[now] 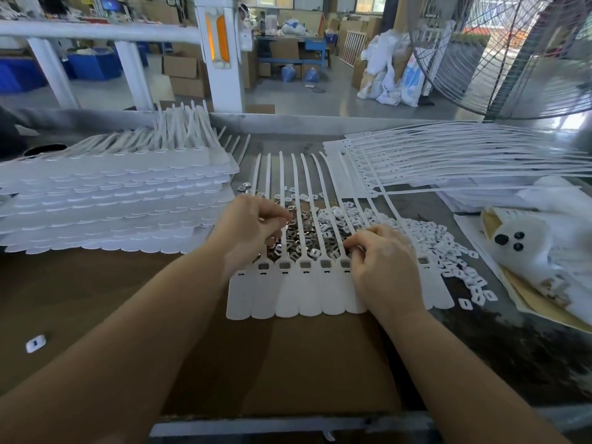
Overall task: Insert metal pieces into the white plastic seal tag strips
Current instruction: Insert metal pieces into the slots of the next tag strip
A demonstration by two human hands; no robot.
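Workshop table [480, 363] carrying cardboard sheet, seal tag strip [307, 293] lying flat across it, heads toward person, sockets within easy reach. Metal pieces [301, 240] heaping just behind heads, likely for short reach. Left hand [250, 229] hovering over heap, fingers curling in pinch; held piece not discernible. Right hand [384, 264] resting on strip's right heads, fingertips bending at socket, probably seating piece. Finished-looking stacks [112, 200] sitting left.

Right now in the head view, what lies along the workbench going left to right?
Tall stack of white plastic seal tag sheets → left hand → heap of small shiny metal pieces → right hand → spread of small white plastic caps → white crumpled bag with black dots.
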